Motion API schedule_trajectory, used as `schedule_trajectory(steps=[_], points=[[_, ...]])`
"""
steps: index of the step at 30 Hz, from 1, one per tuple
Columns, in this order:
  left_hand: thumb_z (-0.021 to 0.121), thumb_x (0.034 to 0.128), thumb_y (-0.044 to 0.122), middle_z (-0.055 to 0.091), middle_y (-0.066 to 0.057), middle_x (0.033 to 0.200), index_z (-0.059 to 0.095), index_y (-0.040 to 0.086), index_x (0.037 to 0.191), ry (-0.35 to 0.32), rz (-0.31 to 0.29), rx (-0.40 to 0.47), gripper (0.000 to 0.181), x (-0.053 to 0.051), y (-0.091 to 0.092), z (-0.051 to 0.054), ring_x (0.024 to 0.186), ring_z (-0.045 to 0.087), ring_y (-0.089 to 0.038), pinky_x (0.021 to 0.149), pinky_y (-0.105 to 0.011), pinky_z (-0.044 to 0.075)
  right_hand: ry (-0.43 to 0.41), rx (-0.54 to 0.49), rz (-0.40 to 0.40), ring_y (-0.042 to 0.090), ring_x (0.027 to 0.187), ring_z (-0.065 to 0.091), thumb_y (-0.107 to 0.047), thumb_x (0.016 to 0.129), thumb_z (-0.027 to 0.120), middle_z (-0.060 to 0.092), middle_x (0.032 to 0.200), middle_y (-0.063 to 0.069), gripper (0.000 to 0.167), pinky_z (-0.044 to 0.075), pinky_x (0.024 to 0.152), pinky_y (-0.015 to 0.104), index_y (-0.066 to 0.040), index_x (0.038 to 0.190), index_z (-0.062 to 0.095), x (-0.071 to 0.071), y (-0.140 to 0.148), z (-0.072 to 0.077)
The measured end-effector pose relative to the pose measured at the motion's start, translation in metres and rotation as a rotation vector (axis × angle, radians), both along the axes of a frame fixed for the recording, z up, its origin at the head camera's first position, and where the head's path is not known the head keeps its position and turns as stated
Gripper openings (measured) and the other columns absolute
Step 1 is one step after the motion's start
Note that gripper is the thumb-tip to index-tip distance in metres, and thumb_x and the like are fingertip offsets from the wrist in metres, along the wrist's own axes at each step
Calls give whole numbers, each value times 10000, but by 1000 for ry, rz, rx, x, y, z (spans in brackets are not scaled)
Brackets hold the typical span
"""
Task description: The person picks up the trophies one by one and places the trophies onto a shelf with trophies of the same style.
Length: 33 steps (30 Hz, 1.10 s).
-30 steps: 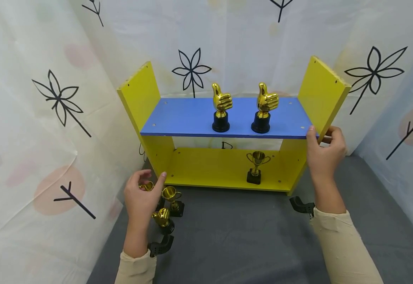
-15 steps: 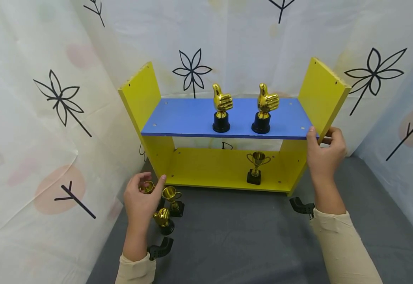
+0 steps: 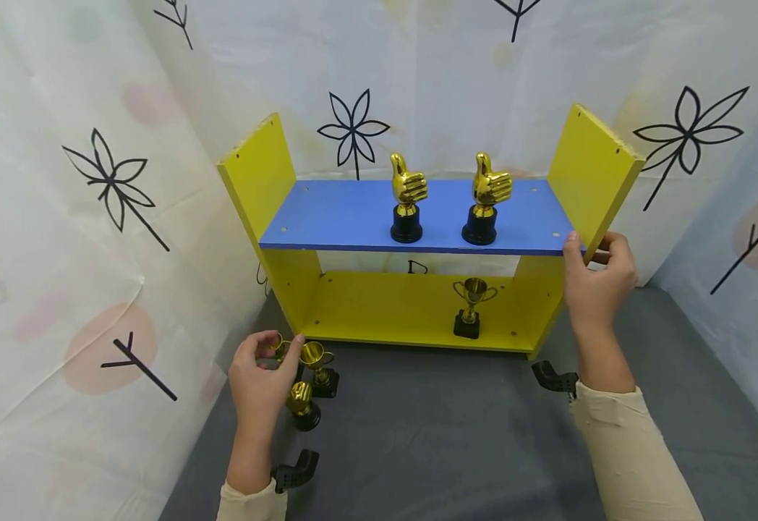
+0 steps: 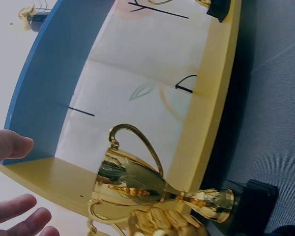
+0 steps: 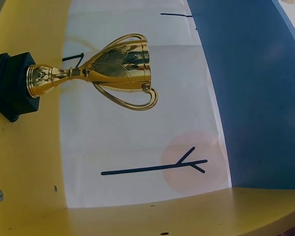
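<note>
one yellow-blue shelf [image 3: 346,213], grey surface [image 3: 431,427] beneath, white flower-print sheets [image 3: 450,94] around

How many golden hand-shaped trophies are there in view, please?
3: the left trophy and the right trophy stand on the blue shelf, and the third trophy is on the grey surface beside the left hand, which could hide more.
</note>
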<state>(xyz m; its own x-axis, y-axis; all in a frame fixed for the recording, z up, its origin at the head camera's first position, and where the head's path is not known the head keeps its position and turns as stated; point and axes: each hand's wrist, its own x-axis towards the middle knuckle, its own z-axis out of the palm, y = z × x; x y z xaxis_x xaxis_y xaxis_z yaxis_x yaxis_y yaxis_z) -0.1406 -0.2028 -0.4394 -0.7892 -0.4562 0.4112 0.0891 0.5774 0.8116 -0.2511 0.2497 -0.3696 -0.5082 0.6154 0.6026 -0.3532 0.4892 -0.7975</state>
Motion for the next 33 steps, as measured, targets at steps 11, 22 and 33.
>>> schedule_trajectory(steps=[11,22,33], points=[[859,907,363,724,-154,1166,733,17,1182,-22,5,25,460,7,2,-8,961,636,-308,819,-394,465,-8,1,-2,-16,817,532,-437,948,711,562,939,-291,437,455,696,166,-36,1122,735,1,0,0],[852,913,332,717,-164,1168,725,14,1202,-31,14,43,448,11,2,-17,963,635,-327,821,-407,463,-15,4,-6,-27,824,529,-427,955,712,551,940,-298,448,448,708,179,-13,1127,732,3,-2,2],[860,906,315,740,-138,1139,745,47,1167,-63,27,-2,392,16,3,-26,939,669,-287,778,-307,466,-9,4,-3,-32,818,530,-432,952,710,557,942,-300,447,444,700,162,-26,1136,738,2,-1,1]])
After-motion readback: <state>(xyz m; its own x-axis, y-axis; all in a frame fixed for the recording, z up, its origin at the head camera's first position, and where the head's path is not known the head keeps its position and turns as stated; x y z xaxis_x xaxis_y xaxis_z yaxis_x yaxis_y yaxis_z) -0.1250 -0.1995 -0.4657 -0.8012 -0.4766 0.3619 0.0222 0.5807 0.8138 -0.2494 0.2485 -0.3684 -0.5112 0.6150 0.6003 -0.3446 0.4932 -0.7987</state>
